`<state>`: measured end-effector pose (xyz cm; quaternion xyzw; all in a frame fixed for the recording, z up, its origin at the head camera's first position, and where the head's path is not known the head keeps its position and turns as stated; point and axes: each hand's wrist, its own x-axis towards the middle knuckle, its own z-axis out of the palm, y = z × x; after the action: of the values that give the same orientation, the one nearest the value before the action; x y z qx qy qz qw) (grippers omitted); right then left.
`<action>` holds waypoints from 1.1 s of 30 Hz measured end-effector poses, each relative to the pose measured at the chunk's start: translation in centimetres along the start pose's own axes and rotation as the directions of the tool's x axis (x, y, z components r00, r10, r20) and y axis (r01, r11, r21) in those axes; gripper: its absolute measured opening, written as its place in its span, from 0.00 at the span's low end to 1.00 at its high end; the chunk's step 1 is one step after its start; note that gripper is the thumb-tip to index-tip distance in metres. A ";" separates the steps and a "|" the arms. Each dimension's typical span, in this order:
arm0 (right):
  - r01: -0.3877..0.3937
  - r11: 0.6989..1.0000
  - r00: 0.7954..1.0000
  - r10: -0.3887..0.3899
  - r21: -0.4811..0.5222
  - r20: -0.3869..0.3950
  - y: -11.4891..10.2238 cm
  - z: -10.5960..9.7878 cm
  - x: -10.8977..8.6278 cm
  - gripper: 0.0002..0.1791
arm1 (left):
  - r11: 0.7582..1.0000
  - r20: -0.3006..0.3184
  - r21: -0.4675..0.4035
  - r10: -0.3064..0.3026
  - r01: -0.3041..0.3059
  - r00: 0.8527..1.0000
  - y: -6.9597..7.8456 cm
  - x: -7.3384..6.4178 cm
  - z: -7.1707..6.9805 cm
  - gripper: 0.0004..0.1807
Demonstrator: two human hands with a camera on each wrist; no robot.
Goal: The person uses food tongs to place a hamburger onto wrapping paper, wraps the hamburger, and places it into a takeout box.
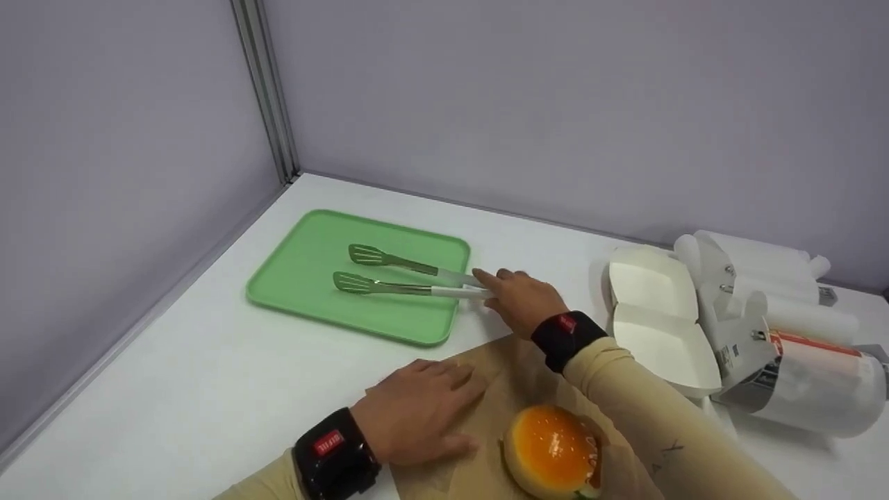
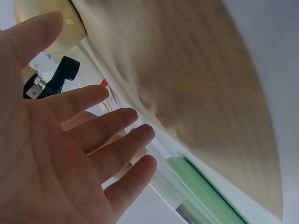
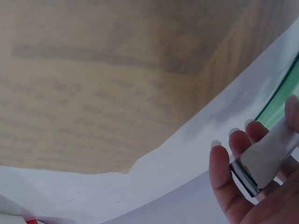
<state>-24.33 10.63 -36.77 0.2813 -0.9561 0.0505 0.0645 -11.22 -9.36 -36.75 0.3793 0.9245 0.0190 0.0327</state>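
Note:
My right hand [image 1: 526, 300] holds the tongs [image 1: 403, 289] by the hinged end of their white handles. Their slotted metal heads are spread apart over the green tray [image 1: 278, 295]. In the right wrist view, fingers curl about the white handle [image 3: 268, 156] with its metal end. My left hand [image 1: 420, 411] is spread above the near-left part of a brown paper sheet [image 1: 486, 371], its fingers loosely extended and nothing in its grasp, as the left wrist view of the palm [image 2: 56, 154] confirms. A burger [image 1: 552, 448] with a glossy orange-brown bun sits on the paper, between the forearms.
An open white takeaway box [image 1: 653, 285] lies to the right. Beside it stands a white holder with rolls of clear film [image 1: 819, 389]. Grey-purple wall panels [image 1: 555, 104] close off the white table [image 1: 208, 375] at the back and left.

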 end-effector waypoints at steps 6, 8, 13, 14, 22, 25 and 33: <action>-0.031 1.000 0.999 0.031 0.004 0.009 0.2 0.7 0.8 0.28 | 1.000 0.005 -0.009 0.001 -0.001 1.000 -0.2 -0.2 -0.1 0.40; -0.047 0.999 0.999 0.048 -0.004 0.016 0.3 0.9 1.0 0.28 | 1.000 0.012 -0.012 0.003 -0.003 1.000 -0.2 -0.1 -0.2 0.40; -0.066 0.997 0.998 0.066 -0.030 0.006 0.3 1.0 1.2 0.28 | 1.000 0.028 -0.026 -0.004 0.005 1.000 -0.2 -0.1 -0.2 0.41; -0.065 0.997 0.998 0.065 -0.042 -0.007 0.3 1.1 1.2 0.28 | 1.000 0.026 -0.025 -0.006 0.006 1.000 -0.2 -0.1 -0.1 0.41; -0.059 0.993 0.995 0.050 -0.102 -0.090 -0.1 0.6 -0.2 0.34 | 1.000 0.020 -0.013 -0.006 0.006 1.000 -0.2 -0.2 -0.1 0.40; -0.018 0.998 0.995 0.011 -0.061 -0.101 -0.5 0.1 -1.1 0.36 | 1.000 0.021 -0.010 -0.006 0.006 1.000 -0.4 -0.2 -0.1 0.40; 0.061 0.998 0.991 -0.060 0.003 -0.121 -1.1 -1.6 -3.4 0.40 | 1.000 0.010 -0.005 -0.005 0.005 1.000 -0.7 -0.2 0.0 0.39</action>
<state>-20.75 11.74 -35.67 0.3070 -0.9413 0.0687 0.1226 -11.62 -10.02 -36.77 0.3771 0.9252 0.0194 0.0384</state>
